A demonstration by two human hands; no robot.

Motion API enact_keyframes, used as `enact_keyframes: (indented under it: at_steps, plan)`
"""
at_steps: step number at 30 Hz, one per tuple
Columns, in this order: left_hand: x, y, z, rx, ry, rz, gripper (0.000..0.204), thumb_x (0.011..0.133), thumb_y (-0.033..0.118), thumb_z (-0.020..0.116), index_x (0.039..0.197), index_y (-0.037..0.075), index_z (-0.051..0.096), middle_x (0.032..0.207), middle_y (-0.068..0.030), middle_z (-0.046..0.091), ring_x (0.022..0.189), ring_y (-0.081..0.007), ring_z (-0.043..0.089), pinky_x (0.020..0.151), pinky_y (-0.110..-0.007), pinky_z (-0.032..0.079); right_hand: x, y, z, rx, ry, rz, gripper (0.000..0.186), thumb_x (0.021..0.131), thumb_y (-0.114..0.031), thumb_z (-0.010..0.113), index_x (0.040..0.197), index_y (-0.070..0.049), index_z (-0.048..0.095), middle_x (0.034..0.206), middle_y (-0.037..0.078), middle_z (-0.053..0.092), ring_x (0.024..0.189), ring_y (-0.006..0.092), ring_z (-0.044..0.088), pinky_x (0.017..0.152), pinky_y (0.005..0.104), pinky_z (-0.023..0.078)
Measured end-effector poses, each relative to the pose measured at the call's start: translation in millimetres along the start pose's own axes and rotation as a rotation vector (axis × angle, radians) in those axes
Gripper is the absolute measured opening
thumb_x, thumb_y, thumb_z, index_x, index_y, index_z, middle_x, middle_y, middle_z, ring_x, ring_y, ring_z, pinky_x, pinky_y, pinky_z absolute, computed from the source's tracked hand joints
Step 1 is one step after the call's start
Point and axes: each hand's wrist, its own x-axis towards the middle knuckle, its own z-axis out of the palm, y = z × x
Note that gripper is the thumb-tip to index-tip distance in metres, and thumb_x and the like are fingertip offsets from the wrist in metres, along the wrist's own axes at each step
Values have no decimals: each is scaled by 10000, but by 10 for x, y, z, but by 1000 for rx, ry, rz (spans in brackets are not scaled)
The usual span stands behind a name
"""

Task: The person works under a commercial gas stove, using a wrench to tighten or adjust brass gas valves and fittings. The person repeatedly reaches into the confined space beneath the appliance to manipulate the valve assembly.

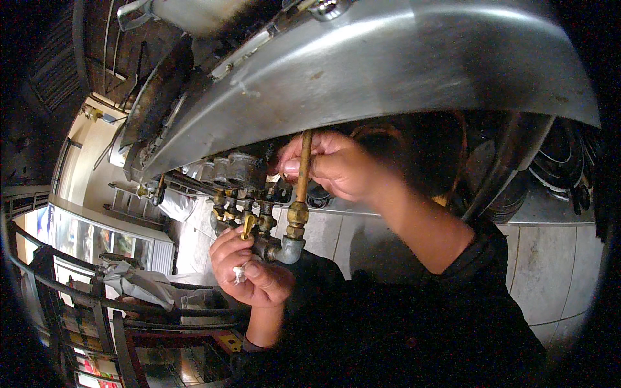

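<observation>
Below the lower edge of the curved steel front [388, 64], toward its left end, a row of brass valves [231, 210] sits on dark pipework, perhaps set there so that a person standing in front can reach each one; the left hand [259, 286] comes up from below, fingers curled, with the fingertips at a yellow lever [248, 227] and the thumb folded onto a small white scrap [239, 275], probably tucked against the fingers to leave their tips free; the right hand [346, 165] reaches under the same edge from the right, its thumb and fingers drawn nearly together behind the upright brass pipe [303, 187], which partly covers them, so I cannot tell whether it has hold of anything; that pipe drops from the steel edge through a brass nut [297, 216] into a grey elbow [291, 251], whose bend presumably turns the line toward the valves; dark round castings [242, 169] lie just beside the right fingertips, above the valves; dark pans [561, 147] lie well apart, below the steel front's right end.
</observation>
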Motion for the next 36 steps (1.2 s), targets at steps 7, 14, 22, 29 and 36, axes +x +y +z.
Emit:
enact_keyframes:
  at_steps: [7, 14, 22, 29, 36]
  plan:
    - [-25, -29, -100, 3, -118, 32, 188, 910, 208, 420, 947, 24, 417, 898, -167, 514, 886, -288, 496, 867, -437, 405, 19, -6, 32, -67, 52, 4, 113, 800, -112, 650, 882, -34, 653, 853, 51, 654, 800, 141, 591, 771, 277, 451]
    - [-25, -27, -90, 2, -124, 26, 193, 910, 208, 419, 952, 20, 411, 902, -168, 513, 886, -289, 495, 874, -447, 408, 3, -11, 81, -51, 97, 12, 115, 790, -112, 653, 870, -29, 654, 825, 56, 659, 793, 152, 595, 760, 287, 455]
    - [-4, -24, -72, -4, -89, 13, 213, 905, 237, 442, 891, 26, 411, 854, -159, 514, 849, -286, 507, 846, -439, 418, 13, -3, 33, -37, 77, 33, 132, 803, -128, 650, 893, -33, 657, 852, 54, 661, 794, 145, 596, 766, 286, 454]
    - [-2, -20, -84, 6, -107, 20, 221, 915, 245, 429, 926, 26, 411, 885, -164, 510, 875, -284, 493, 863, -441, 409, 6, 3, 43, -81, 53, 9, 137, 807, -132, 652, 903, -34, 658, 877, 56, 661, 825, 141, 593, 785, 286, 454]
    - [43, 11, 6, 6, 3, 19, 216, 876, 225, 481, 800, 31, 426, 778, -146, 524, 786, -279, 531, 806, -423, 437, -11, 14, 54, -50, 82, -2, 128, 805, -131, 653, 892, -37, 655, 862, 46, 659, 817, 137, 591, 778, 281, 453]
